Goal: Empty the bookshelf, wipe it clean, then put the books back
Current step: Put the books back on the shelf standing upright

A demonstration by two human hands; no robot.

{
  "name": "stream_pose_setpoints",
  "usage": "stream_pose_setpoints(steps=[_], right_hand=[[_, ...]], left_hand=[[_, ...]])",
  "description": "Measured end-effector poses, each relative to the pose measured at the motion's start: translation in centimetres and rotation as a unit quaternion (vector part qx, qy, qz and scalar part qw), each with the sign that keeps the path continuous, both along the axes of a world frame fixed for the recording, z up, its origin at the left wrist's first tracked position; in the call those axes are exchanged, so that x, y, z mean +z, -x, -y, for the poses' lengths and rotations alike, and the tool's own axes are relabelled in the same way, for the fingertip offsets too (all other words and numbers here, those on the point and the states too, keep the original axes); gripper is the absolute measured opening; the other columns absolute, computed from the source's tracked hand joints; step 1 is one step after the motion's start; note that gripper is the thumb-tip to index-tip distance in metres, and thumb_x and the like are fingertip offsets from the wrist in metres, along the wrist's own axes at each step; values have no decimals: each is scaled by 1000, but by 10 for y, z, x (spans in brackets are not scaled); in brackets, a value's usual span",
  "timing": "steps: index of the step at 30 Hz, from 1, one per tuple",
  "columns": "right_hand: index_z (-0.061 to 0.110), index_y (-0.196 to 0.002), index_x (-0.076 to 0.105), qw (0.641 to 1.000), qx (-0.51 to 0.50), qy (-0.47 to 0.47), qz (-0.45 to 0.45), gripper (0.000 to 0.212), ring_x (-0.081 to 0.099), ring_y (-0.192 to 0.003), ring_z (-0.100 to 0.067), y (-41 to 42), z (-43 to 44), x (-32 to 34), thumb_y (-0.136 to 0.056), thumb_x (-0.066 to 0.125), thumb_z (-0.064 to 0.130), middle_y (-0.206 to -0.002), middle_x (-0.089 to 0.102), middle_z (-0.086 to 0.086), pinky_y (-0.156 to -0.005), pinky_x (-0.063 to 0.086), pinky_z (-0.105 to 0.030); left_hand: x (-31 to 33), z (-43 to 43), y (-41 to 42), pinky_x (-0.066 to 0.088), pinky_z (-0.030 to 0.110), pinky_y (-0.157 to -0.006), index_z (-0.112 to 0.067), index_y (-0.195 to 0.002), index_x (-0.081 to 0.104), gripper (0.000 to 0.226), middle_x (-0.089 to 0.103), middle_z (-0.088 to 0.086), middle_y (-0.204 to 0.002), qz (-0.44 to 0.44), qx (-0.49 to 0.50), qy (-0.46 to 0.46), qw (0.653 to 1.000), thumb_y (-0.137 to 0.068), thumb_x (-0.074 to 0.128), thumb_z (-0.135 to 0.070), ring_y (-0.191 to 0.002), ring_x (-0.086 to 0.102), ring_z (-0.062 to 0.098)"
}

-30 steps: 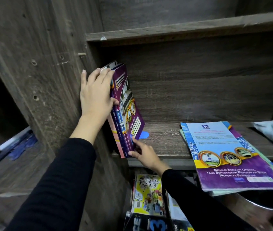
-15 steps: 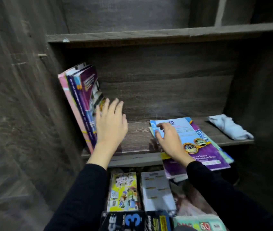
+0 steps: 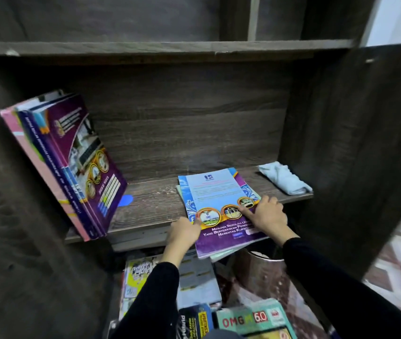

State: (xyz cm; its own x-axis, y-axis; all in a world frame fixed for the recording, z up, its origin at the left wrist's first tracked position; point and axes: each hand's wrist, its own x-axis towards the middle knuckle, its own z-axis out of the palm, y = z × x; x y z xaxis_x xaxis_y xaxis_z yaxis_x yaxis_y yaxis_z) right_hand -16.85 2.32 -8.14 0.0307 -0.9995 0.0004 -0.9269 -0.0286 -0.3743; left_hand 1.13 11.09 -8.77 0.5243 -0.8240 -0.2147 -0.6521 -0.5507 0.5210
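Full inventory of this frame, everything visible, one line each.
leaning books: about four, pink, blue and purple, tilted against the shelf's left wall
flat stack: a few books, top cover light blue and purple, lying on the shelf and overhanging its front edge
cloth: one, pale blue, right end of the shelf
blue scrap: one, blue, on the shelf beside the leaning books
shelf: one, dark wood
lower books: several, yellow, grey, black, teal, below the shelf
metal pot: one, dull metal, under the stack's overhang
left hand: holds the flat stack's left edge
right hand: fingers curled at the stack's right edge
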Motion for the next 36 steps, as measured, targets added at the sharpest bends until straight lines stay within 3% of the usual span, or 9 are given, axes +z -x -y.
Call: stream_pose_setpoints(steps=[5, 7, 9, 11, 16, 26, 28, 31, 36], right_hand=[[0, -128, 38, 993, -13, -63, 98, 90, 45, -124, -34, 5, 5, 7, -70, 73, 61, -130, 47, -19, -97, 40, -37], [0, -118, 51, 973, 11, -108, 203, 71, 59, -109, -24, 6, 5, 10, -70, 81, 43, -112, 62, -9, -87, 46, -31], [2, -104, 63, 905, 21, -180, 385, 34, 69, -75, -18, 2, 3, 13, -76, 79, 12, -91, 73, -9, -72, 56, -30], [2, -103, 60, 831, 26, -252, 495, 20, 67, -52, -15, -3, -3, 17, -85, 65, -4, -73, 71, -9, -53, 57, -29], [10, -114, 50, 786, 61, -244, 564, 27, 66, -72, -23, -11, -13, 14, -92, 52, -6, -94, 66, -9, -58, 58, -34], [10, -117, 57, 730, 147, -121, 657, 30, 70, -76, -18, -33, -40, 35, -90, 56, -4, -104, 70, -10, -62, 56, -28], [11, -113, 58, 721, 161, -87, 668, 28, 69, -73, -12, -44, -48, 45, -90, 56, -4, -100, 69, -7, -62, 55, -24], [5, -122, 53, 733, 207, -5, 648, 34, 67, -81, -2, -68, -58, 59, -90, 54, -7, -104, 67, -3, -67, 52, -16], [6, -136, 46, 754, 273, 129, 583, 46, 53, -119, -7, -130, -79, 68, -91, 54, 8, -131, 57, 3, -99, 41, -19]], left_hand=[[-1, 1, -2, 44, 34, -85, 1, -114, 57, 63, 59, 22, -121, 5, 26, 27, 999, -97, 32, -54, -112, 55, 36], [-2, 4, -6, 41, 34, -89, 2, -121, 53, 61, 55, 25, -127, -44, 37, 37, 998, -99, 31, -50, -118, 51, 37], [-7, 6, -13, 41, 34, -92, 2, -126, 50, 55, 53, 25, -130, -89, 54, 52, 993, -100, 32, -43, -120, 50, 37], [-11, 5, -18, 42, 36, -93, 2, -125, 48, 44, 54, 24, -129, -119, 72, 74, 988, -101, 37, -34, -118, 51, 37], [-14, -4, -26, 43, 33, -86, 1, -117, 54, 32, 59, 20, -122, -139, 80, 127, 979, -99, 45, -23, -111, 55, 36], [10, -22, -61, 46, 35, -81, -7, -105, 59, 17, 65, 20, -113, -216, 77, 255, 939, -98, 48, -18, -94, 59, 27], [28, -26, -67, 43, 28, -74, -4, -119, 55, 28, 61, 15, -121, -182, 79, 254, 947, -99, 47, -21, -95, 56, 22], [65, -32, -81, 38, 33, -100, -11, -142, 37, 47, 46, 9, -141, -73, 72, 287, 952, -99, 45, -29, -125, 46, 25], [149, -41, -101, 28, 28, -108, -13, -146, 31, 55, 40, 6, -147, 28, 22, 440, 897, -97, 49, -31, -135, 37, 18]])
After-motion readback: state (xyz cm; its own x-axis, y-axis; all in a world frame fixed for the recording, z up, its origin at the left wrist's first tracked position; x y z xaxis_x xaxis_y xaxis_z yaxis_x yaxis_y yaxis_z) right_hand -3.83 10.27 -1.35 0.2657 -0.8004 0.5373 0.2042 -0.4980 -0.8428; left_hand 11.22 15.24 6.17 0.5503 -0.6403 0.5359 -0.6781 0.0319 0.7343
